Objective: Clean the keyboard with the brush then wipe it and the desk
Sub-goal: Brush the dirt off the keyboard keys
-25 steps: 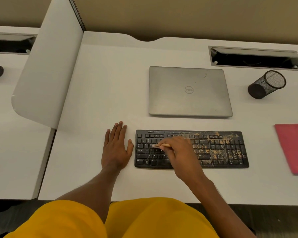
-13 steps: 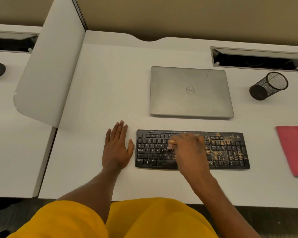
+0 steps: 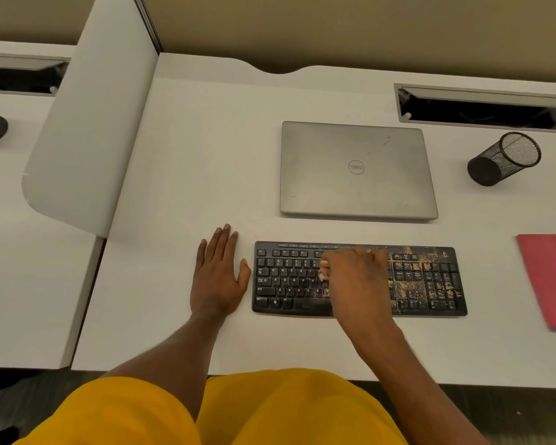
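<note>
With the left hand point(image 3: 219, 274) spread flat on the desk point(image 3: 206, 155) just beside the keyboard point(image 3: 289, 281), the right hand point(image 3: 355, 277) pinches what seems a brush point(image 3: 324, 263) mid-board, where careless strokes could flick the tan grit point(image 3: 408, 284) onto the laptop point(image 3: 357, 170).

My left hand point(image 3: 217, 274) lies flat, palm down, fingers together and pointing away from me, thumb spread to the right. My right hand point(image 3: 355, 282) is curled, knuckles up, fingers closed around something thin (only a pale tip shows). Both forearms reach forward from the near edge.
</note>
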The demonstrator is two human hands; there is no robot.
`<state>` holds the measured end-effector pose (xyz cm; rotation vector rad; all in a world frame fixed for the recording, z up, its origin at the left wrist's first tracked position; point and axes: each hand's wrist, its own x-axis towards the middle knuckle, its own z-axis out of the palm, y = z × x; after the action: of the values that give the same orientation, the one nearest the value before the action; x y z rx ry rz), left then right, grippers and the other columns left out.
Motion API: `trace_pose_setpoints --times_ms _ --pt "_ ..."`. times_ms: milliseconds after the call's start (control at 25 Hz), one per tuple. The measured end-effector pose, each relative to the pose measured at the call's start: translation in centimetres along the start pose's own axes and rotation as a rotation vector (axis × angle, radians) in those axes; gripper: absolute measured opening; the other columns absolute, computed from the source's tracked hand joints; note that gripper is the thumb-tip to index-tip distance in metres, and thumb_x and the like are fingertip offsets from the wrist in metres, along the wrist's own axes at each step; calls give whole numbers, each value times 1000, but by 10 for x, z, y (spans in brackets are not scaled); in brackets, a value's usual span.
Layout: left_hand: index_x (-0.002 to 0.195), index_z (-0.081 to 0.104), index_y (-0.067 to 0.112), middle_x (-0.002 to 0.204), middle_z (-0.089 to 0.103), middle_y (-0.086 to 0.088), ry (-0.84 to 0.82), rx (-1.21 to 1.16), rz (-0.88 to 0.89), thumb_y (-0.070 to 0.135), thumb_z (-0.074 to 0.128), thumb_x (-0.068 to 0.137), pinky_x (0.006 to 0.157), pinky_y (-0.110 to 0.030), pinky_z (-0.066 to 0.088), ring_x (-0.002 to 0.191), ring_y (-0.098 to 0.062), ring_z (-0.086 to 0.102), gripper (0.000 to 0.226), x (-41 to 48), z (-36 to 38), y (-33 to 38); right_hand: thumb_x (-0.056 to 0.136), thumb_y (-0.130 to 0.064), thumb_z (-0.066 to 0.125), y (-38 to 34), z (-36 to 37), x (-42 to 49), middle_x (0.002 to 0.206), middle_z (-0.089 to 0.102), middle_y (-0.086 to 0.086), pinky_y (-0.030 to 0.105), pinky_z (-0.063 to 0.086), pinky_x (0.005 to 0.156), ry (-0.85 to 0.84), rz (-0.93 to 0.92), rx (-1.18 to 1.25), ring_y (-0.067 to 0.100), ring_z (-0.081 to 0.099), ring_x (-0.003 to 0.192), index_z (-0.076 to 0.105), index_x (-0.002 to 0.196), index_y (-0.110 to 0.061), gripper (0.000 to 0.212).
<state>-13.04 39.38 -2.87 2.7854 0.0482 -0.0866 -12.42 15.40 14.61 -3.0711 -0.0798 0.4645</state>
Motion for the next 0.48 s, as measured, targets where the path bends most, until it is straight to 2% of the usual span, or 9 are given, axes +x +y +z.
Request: trace_pose_setpoints --times_ms 80,200,280,480 --pt "167 22 19 177 11 1 -2 -3 -1 47 33 106 133 -42 4 163 -11 -1 68 0 -1 1 99 -18 55 -9 1 3 105 66 -11 39 33 91 14 -48 66 16 53 104 62 106 -34 19" --pt "168 20 19 177 10 1 -7 4 -7 48 31 106 133 -43 5 163 -10 -3 69 -1 -1 1 96 -24 63 -30 7 10 107 66 -16 38 28 89 -64 -166 216 13 52 107 65 106 -37 17" --pt "168 20 20 177 10 1 -9 6 -6 48 30 106 133 -43 5 162 -10 -3 69 -1 -2 1 94 -22 66 -34 11 11 109 66 -16 39 26 89 -90 -185 205 13 51 108 65 108 -38 21" --pt "168 21 20 177 11 1 -9 4 -2 47 33 106 133 -42 3 162 -10 -3 68 0 -1 0 95 -14 59 -2 -1 1 101 69 -12 40 32 92 -35 15 63 15 55 103 64 106 -36 25"
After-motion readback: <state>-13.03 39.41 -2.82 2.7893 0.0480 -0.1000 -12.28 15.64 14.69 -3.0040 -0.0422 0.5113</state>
